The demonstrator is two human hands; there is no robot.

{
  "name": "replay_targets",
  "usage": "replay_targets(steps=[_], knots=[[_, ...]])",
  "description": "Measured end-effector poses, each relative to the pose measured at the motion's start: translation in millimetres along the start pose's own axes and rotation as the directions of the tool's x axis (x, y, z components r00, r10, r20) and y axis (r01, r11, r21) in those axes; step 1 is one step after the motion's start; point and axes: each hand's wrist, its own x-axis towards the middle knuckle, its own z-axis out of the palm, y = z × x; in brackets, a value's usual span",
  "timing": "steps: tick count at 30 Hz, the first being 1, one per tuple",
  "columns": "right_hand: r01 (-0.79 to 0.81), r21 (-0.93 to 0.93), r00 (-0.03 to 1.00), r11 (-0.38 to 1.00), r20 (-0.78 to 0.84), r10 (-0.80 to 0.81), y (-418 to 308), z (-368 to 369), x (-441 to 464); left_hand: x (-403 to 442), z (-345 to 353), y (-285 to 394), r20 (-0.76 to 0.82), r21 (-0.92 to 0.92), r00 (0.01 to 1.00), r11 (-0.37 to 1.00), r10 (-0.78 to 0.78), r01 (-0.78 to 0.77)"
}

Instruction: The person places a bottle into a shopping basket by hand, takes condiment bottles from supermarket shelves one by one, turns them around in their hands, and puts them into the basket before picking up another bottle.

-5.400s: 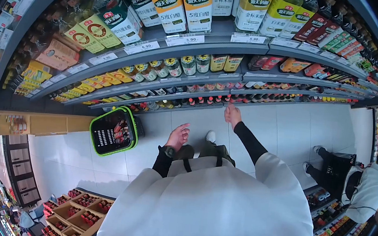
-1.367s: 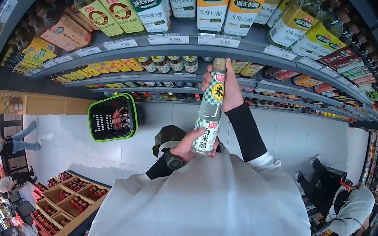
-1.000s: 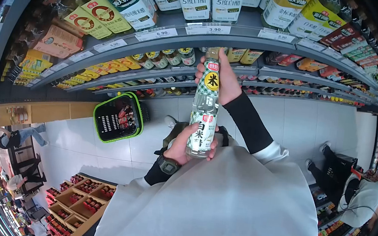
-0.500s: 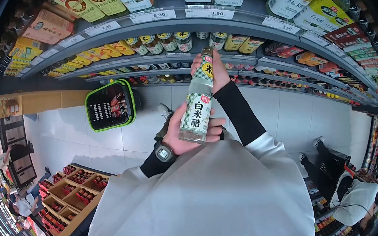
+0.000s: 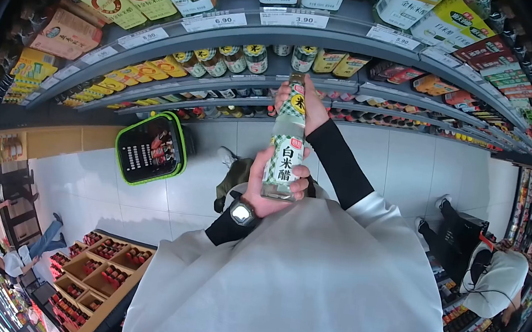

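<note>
A clear glass bottle of white rice vinegar (image 5: 287,143), its green-checked label facing up, lies between both hands in front of my chest. Around its lower part, near the base, curl the fingers of my left hand (image 5: 263,182), with a watch on that wrist. My right hand (image 5: 314,109) grips the bottle by its neck, just below the dark cap. Behind the cap, a similar bottle (image 5: 304,59) stands on the shelf.
Shelves (image 5: 229,27) of bottles and cartons curve across the front, with price tags along their edges. A black basket with a green rim (image 5: 182,166) stands on the floor at left, holding some packages. Wooden display bins (image 5: 129,275) are at lower left; a person (image 5: 496,277) is at right.
The bottle has shifted slightly right and turned a little more upright in view. My left fingers, spread out before, have wrapped around its lower part. The right hand keeps holding the neck.
</note>
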Motion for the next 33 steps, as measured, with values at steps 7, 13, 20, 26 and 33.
replay_targets(steps=[7,13,20,26,33], knots=[[0.179,-0.192,0.979,0.965,0.13,-0.156,5.6,34.5,-17.8,-3.9,-0.9,9.4,0.043,0.278,0.998,0.96,-0.055,0.041],[0.306,-0.314,0.937,0.898,0.263,-0.228,30.0,86.6,-48.6,-9.3,9.1,14.0,0.079,0.464,0.983,0.879,-0.164,0.109],[0.322,-0.358,0.934,0.877,0.269,-0.234,35.9,97.4,-48.4,-11.5,7.2,19.7,0.125,0.44,0.976,0.891,-0.179,0.107],[0.311,-0.344,0.948,0.886,0.177,-0.265,33.3,84.5,-35.1,-14.1,4.5,17.7,0.108,0.397,0.988,0.916,-0.106,0.055],[0.181,-0.216,0.979,0.959,-0.054,-0.197,13.5,20.8,0.1,-10.3,3.3,15.0,0.033,-0.07,0.998,0.996,-0.057,0.06]])
